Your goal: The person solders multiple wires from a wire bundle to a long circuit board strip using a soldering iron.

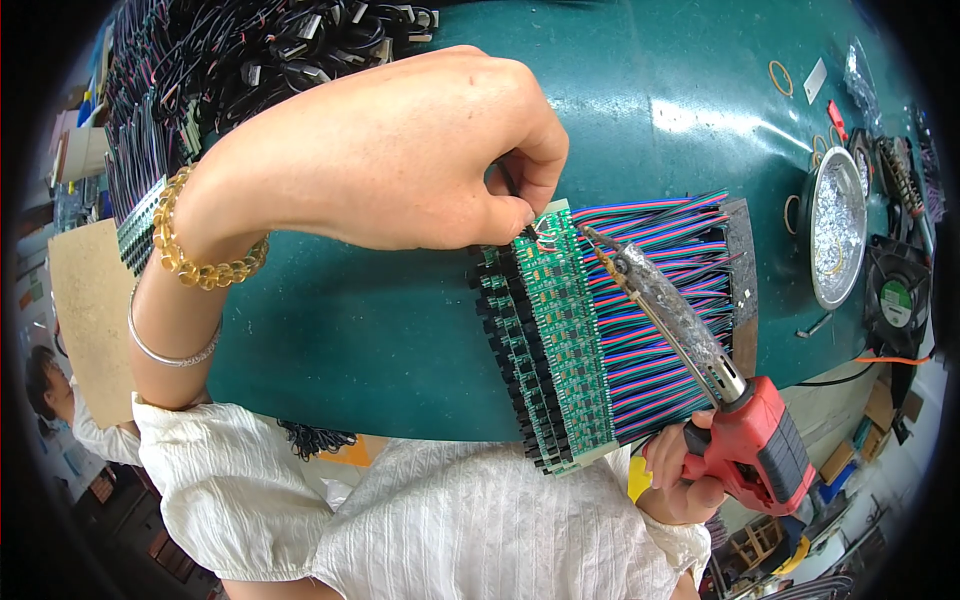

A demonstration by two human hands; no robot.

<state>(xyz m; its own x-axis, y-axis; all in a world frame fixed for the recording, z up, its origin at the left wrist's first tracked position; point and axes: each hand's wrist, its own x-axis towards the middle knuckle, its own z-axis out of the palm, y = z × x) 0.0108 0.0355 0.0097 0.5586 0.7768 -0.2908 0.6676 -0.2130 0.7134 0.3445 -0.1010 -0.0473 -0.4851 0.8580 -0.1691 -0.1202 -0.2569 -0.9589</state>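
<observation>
Left hand (465, 150) on my feed has thumb and finger pinched on a thin black cable (508, 178). I've got bare worktop (360, 330) next, then green circuit boards (568, 335), row running lengthwise to the near edge. Right hand (665, 460) wraps a red soldering iron (728, 385), tip aimed up-left.

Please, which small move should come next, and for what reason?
Perhaps ease the red soldering gun tip-first toward the thin wires on the uppermost green circuit board: the left hand pinches a black cable there, and the right hand holds the gun, tip close by.
</observation>
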